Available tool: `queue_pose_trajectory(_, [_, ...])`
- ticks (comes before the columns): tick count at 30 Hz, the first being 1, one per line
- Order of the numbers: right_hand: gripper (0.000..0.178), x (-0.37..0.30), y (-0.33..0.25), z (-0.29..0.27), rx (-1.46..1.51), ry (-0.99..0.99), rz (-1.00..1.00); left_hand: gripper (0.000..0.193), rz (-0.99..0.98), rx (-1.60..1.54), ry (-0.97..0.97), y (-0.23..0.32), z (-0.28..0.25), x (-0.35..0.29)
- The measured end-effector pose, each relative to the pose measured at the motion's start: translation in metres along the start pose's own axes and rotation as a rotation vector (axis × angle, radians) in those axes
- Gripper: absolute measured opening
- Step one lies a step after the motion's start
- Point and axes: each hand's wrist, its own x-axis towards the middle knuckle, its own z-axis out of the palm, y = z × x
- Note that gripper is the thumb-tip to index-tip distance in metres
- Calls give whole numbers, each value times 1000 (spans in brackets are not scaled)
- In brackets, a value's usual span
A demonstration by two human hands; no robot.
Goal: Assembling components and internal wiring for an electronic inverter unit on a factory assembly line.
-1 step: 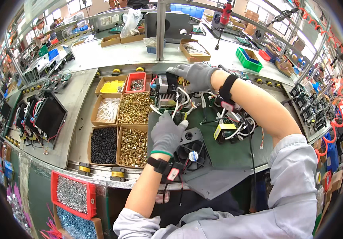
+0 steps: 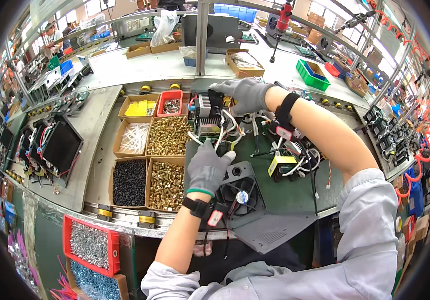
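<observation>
A circuit board assembly (image 2: 207,121) with finned heatsinks and white cables lies at the far end of an open dark grey metal case (image 2: 275,231). My left hand (image 2: 208,167), in a grey glove, grips the board's near edge beside the white cables. Its thumb sticks out to the right, and some fingertips are hidden. Over the board's far side, my gloved right hand (image 2: 249,95) curls its fingers onto the black parts there. A black fan (image 2: 235,196) with a round label sits in the case near my left wrist.
Boxes of brass fasteners (image 2: 167,182), black screws (image 2: 130,182) and white ties (image 2: 135,137) stand to the left. Another wired assembly (image 2: 287,162) rests on the green mat at right. A red screwdriver (image 2: 283,19) hangs overhead. A red tray of screws (image 2: 91,245) is near left.
My left hand and wrist have shifted very slightly left. The near panel of the case has tilted a little, showing its slots. My right hand stays at the board's far side.
</observation>
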Motion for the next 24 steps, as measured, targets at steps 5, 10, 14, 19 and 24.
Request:
queue_pose_trajectory(5, [89,25,2,-1,163,-31,24,66,9,-69,-34,-5,2,11])
queue_pose_trajectory(10, [60,48,2,-14,228,-197,-36,69,24,29,35,5,-3,11])
queue_pose_trajectory(14, [46,51,-8,-18,-71,-100,-35,73,-26,107,-102,1,-27,19])
queue_pose_trajectory(19, [47,44,-20,-31,-30,-38,56,66,49,-191,98,-30,-94,24])
queue_pose_trajectory(24, [50,17,-34,-73,102,62,145,66,152,-974,825,-47,-93,16])
